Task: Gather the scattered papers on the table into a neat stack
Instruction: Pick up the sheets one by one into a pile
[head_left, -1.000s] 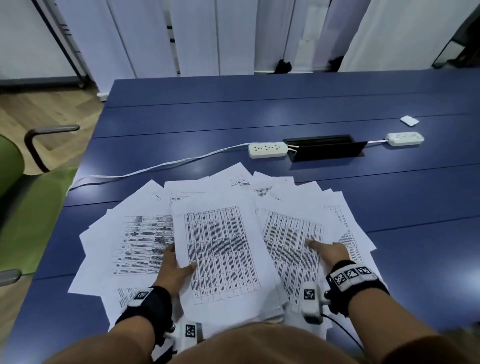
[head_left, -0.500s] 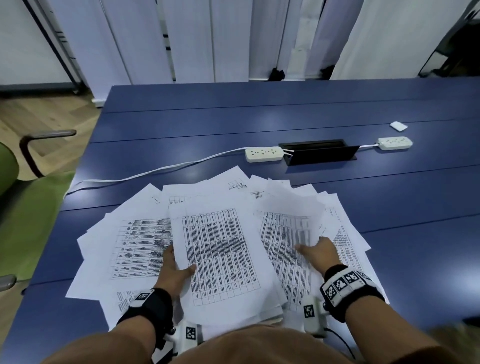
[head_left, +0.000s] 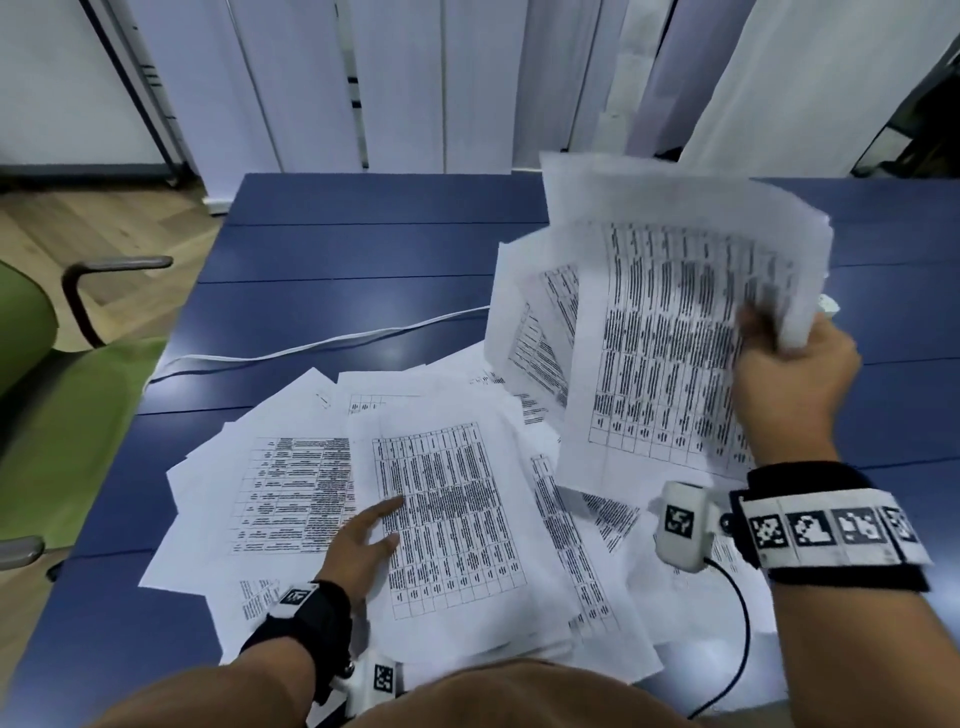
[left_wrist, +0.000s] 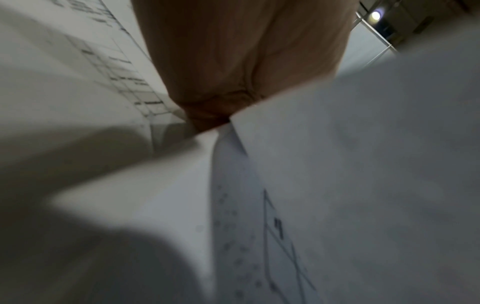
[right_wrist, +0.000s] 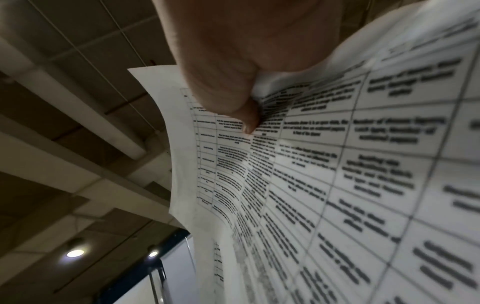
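Head view: right hand (head_left: 797, 382) pinches lifted sheets (head_left: 670, 332), long axis steeply upright; left hand (head_left: 363, 545) flat on pile (head_left: 291, 478).

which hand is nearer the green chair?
Left. The left hand rests flat on the papers on the table, on the side toward the green chair. The right hand is raised on the far side, gripping a sheaf of sheets.

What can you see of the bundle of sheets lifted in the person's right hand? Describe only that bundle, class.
The lifted bundle is several thin white paper sheets printed with black-ruled tables of text, fanned unevenly and curving. It stands raised above the blue table, lower edges near the spread papers below. The right hand grips its right edge, the thumb pressed on the printed face. The wording is too blurred to read.
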